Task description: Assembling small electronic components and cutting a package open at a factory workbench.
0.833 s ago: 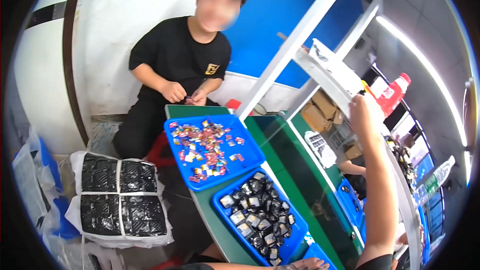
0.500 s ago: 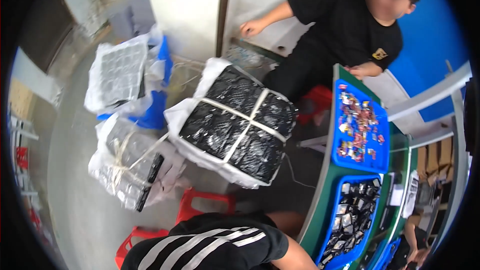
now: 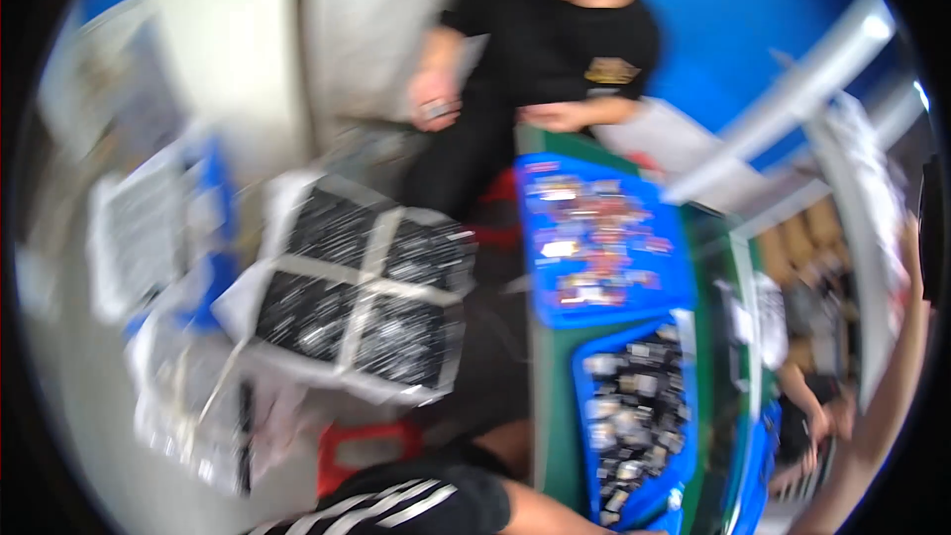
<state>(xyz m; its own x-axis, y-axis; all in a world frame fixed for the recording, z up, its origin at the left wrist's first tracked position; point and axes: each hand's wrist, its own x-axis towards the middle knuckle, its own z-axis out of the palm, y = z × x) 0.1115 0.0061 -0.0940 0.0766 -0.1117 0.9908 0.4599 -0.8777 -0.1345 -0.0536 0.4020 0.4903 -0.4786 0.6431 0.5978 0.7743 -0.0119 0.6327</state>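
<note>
Two blue trays [image 3: 649, 308] lie on one table [image 3: 557, 436]: one holds colourful packets [image 3: 599, 223], the other dark packets [image 3: 639, 406]. Left hand [image 3: 649, 532], mostly cut off, and right hand [image 3: 910, 238], blurred: their grip cannot be told.

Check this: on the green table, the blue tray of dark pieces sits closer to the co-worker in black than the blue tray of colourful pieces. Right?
No, the order is wrong: in the head view, the blue tray of dark pieces sits farther from the co-worker in black than the blue tray of colourful pieces. Both are on the green table.
</note>
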